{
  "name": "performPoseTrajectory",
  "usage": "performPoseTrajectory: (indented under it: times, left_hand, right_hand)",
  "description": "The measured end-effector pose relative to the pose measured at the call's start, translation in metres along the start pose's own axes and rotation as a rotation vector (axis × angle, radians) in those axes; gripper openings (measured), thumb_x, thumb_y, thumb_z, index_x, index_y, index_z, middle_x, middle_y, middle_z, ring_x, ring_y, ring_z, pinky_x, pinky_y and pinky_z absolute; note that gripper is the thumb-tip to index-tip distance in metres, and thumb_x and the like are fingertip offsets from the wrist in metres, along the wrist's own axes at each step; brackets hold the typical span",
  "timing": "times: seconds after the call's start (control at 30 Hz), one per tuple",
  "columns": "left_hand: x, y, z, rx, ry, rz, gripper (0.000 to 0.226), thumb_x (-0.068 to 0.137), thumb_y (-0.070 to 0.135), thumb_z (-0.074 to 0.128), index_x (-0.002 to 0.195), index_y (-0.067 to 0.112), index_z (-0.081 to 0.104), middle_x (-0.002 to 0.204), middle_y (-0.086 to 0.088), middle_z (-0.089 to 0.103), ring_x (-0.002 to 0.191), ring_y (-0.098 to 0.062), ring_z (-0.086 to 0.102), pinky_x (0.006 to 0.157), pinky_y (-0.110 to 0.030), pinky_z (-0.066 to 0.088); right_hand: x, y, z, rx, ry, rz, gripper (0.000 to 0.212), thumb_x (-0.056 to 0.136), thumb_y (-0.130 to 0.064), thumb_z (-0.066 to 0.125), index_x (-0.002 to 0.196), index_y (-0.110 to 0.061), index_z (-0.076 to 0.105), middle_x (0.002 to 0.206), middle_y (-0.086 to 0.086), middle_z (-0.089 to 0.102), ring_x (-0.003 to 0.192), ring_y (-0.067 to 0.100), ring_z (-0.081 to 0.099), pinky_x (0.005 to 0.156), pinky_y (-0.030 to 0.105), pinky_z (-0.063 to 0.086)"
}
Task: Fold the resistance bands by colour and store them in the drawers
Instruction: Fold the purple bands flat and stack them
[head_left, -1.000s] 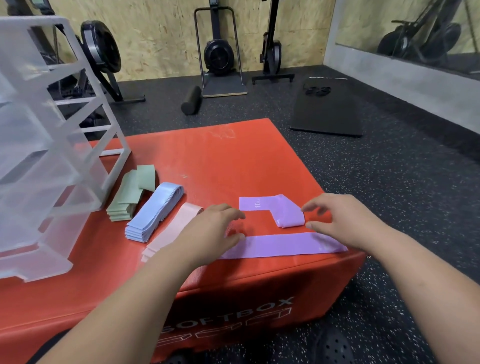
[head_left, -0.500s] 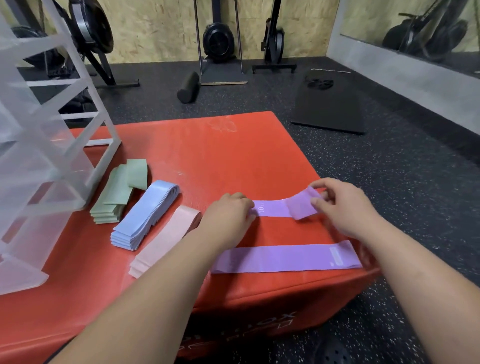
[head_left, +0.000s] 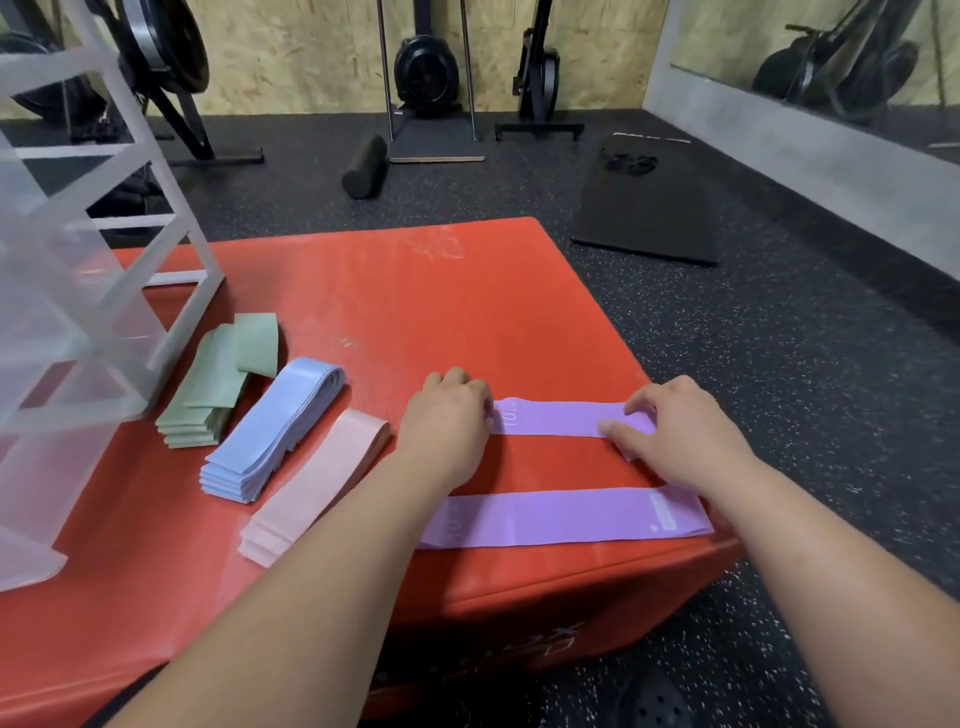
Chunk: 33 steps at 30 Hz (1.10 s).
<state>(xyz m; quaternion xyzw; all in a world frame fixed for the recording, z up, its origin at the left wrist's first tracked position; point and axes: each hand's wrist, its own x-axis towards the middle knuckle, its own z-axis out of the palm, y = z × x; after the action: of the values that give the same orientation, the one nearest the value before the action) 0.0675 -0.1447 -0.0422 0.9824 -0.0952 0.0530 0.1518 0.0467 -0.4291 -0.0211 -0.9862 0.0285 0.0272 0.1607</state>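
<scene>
Two purple bands lie across the red soft box (head_left: 395, 312). The far purple band (head_left: 556, 418) is stretched flat between my hands. My left hand (head_left: 447, 421) holds its left end with curled fingers. My right hand (head_left: 670, 426) pinches its right end. The near purple band (head_left: 566, 517) lies flat along the box's front edge, partly under my forearms. To the left sit stacks of folded pink bands (head_left: 311, 483), blue bands (head_left: 275, 431) and green bands (head_left: 218, 384). The translucent drawer unit (head_left: 78, 291) stands at the far left.
Dark speckled gym floor surrounds the box. A black mat (head_left: 649, 208) lies beyond to the right, a foam roller (head_left: 363, 166) and exercise machines stand by the back wall. The box's right edge drops off just past my right hand.
The far purple band was bent over itself; my right hand pulled its end out to the right and it now lies straight. My left hand moved up onto its left end.
</scene>
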Motion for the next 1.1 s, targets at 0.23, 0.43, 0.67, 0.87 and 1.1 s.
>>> performPoseTrajectory:
  times: [0.23, 0.43, 0.67, 0.87, 1.1]
  left_hand:
    - [0.0, -0.001, -0.001, -0.228, 0.018, -0.038, 0.04, 0.092, 0.009, 0.063, 0.129, 0.024, 0.066, 0.103, -0.002, 0.065, 0.103, -0.028, 0.06, 0.087, -0.043, 0.052]
    - [-0.002, -0.002, -0.01, -0.448, 0.008, -0.122, 0.044, 0.082, 0.001, 0.067, 0.121, 0.022, 0.069, 0.082, 0.006, 0.067, 0.078, -0.022, 0.064, 0.074, -0.034, 0.053]
    - [-0.007, -0.007, -0.019, -0.728, -0.006, -0.257, 0.053, 0.077, 0.011, 0.085, 0.121, 0.037, 0.068, 0.094, 0.005, 0.078, 0.083, -0.026, 0.076, 0.079, -0.05, 0.063]
    - [-0.022, 0.005, -0.041, -0.883, 0.116, -0.14, 0.043, 0.088, 0.001, 0.071, 0.112, 0.037, 0.071, 0.085, -0.001, 0.075, 0.067, -0.014, 0.06, 0.061, -0.036, 0.045]
    - [-0.041, 0.008, -0.064, -0.913, 0.243, -0.106, 0.038, 0.094, -0.002, 0.065, 0.111, 0.032, 0.071, 0.092, -0.003, 0.074, 0.069, -0.012, 0.06, 0.068, -0.041, 0.053]
  right_hand:
    - [-0.001, -0.002, -0.001, 0.064, 0.093, -0.017, 0.01, 0.092, -0.035, 0.073, 0.097, -0.036, 0.064, 0.114, -0.002, 0.048, 0.093, 0.023, 0.06, 0.082, 0.039, 0.053]
    - [-0.001, 0.01, -0.007, 0.062, 0.164, 0.03, 0.009, 0.094, -0.026, 0.066, 0.087, -0.032, 0.064, 0.105, 0.0, 0.05, 0.082, 0.024, 0.058, 0.076, 0.039, 0.052]
    - [-0.006, 0.025, -0.013, 0.183, 0.109, 0.013, 0.017, 0.089, -0.02, 0.074, 0.096, -0.034, 0.067, 0.072, -0.012, 0.071, 0.082, 0.012, 0.066, 0.075, 0.034, 0.05]
    - [-0.011, 0.03, -0.019, 0.376, 0.198, 0.091, 0.031, 0.09, -0.003, 0.063, 0.094, -0.032, 0.073, 0.081, -0.007, 0.073, 0.071, 0.018, 0.071, 0.071, 0.034, 0.055]
    - [-0.019, 0.031, -0.019, 0.527, 0.161, 0.188, 0.049, 0.088, 0.002, 0.047, 0.079, -0.032, 0.081, 0.085, -0.011, 0.078, 0.082, 0.018, 0.071, 0.07, 0.031, 0.052]
